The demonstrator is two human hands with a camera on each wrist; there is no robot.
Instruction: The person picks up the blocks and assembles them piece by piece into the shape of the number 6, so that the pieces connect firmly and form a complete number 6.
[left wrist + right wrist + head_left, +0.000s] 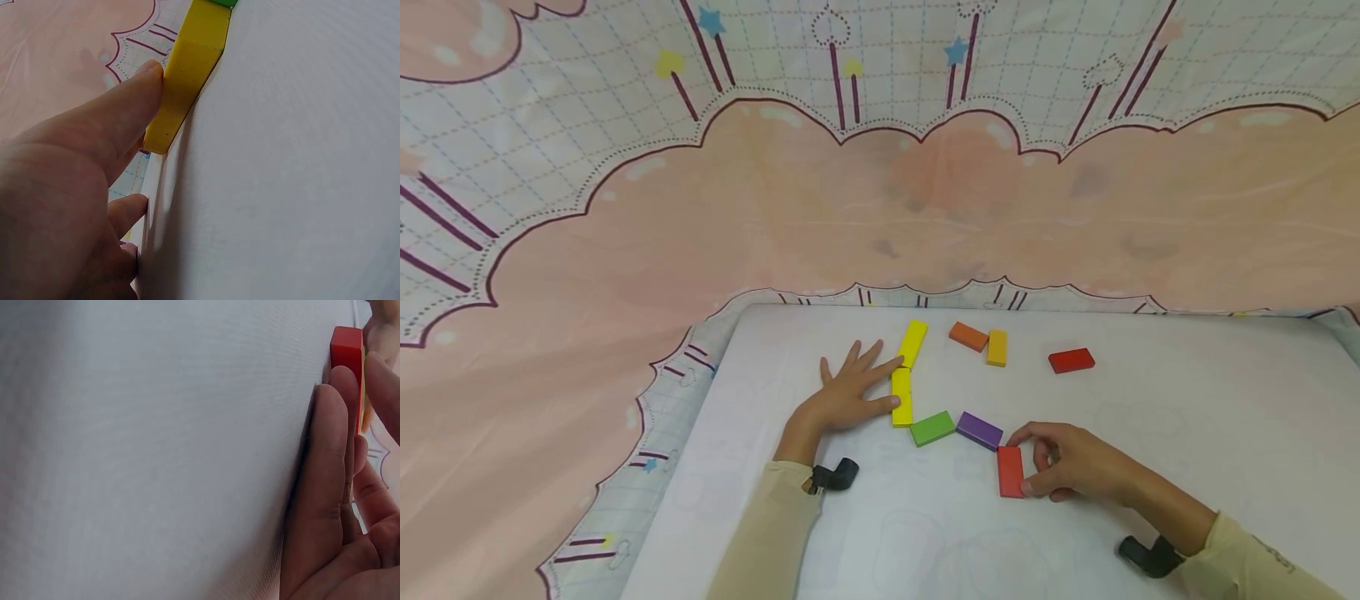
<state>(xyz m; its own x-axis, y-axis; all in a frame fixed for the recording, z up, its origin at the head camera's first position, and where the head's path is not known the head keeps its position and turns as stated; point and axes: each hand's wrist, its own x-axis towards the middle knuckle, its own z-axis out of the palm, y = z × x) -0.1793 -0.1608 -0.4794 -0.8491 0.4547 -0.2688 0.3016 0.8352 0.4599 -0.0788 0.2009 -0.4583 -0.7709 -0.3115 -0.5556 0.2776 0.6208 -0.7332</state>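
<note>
Fingers spread, my left hand touches two yellow blocks in the head view. Its forefinger is at the upper yellow block, and its thumb rests against the lower yellow block. From there a green block and a purple block continue a curved row, ending in a red block. My right hand holds that red block between thumb and forefinger at its right side. The left wrist view shows the thumb on the yellow block; fingers partly hide the red block in the right wrist view.
Farther back on the white table lie an orange block and an amber block, their ends close together. A second red block lies apart to the right. Patterned cloth hangs behind the table.
</note>
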